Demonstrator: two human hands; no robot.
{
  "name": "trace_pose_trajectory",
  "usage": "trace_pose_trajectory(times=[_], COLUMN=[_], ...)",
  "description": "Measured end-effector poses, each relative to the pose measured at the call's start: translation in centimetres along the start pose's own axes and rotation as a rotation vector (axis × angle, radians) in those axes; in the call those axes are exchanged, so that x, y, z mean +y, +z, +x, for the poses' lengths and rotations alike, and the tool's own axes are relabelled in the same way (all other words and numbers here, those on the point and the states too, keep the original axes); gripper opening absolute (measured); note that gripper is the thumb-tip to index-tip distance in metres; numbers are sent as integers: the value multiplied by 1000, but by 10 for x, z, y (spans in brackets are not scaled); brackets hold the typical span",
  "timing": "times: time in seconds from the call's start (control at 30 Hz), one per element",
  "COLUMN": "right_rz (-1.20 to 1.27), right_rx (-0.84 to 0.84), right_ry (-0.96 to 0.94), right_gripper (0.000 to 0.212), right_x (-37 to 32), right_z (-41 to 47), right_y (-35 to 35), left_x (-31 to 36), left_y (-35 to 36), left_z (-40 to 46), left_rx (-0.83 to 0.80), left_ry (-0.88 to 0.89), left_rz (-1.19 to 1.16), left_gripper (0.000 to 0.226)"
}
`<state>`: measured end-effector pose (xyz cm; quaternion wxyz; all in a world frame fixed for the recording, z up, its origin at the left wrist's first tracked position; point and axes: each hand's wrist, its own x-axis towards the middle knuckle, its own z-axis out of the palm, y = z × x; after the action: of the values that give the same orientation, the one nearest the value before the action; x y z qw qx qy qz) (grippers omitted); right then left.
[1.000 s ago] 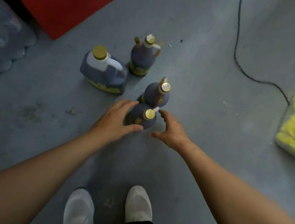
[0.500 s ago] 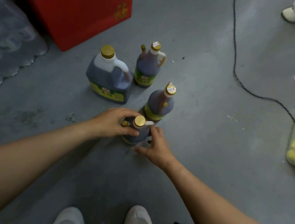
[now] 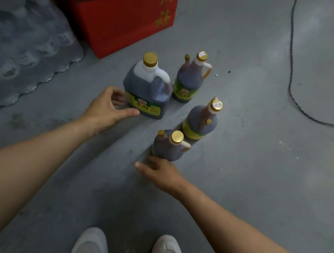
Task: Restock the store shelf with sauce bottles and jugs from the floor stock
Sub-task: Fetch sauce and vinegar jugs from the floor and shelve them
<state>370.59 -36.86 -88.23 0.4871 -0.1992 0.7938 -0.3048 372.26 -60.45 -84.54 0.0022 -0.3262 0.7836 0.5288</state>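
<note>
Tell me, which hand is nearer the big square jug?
Left. The left hand reaches to the big jug, its thumb at the label; the right hand is farther back, at the nearest small bottle.

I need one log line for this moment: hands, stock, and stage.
left hand: open, reaching the big jug | right hand: at nearest bottle base, grip unclear | stock: four containers on floor | stage: picking

Both our bare forearms reach forward and down from the near corners of the view. Our left hand [image 3: 107,108] is spread wide, fingers curved and thumb stretched to the right, gripping nothing that we can see. Our right hand [image 3: 160,173] lies lower and nearer, palm down, thumb pointing left, its fingers hidden from us.
</note>
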Motion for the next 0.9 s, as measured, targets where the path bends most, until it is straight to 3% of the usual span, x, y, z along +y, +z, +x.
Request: trace_pose_trajectory(times=[0.13, 0.37, 0.63, 0.9], right_rz=[201, 241, 255, 311], right_rx=[-51, 119, 170, 188], right_ry=[-114, -100, -72, -47], right_gripper=[90, 96, 99, 95], right_x=[-26, -30, -42, -42], right_z=[11, 23, 37, 46], right_y=[6, 17, 19, 24], left_x=[-4, 7, 37, 59], left_y=[-6, -10, -10, -6], left_z=[9, 32, 59, 77], left_rx=[79, 44, -77, -139], left_ry=[42, 139, 303, 306], left_rz=[16, 0, 25, 57], left_gripper=[112, 110, 72, 53])
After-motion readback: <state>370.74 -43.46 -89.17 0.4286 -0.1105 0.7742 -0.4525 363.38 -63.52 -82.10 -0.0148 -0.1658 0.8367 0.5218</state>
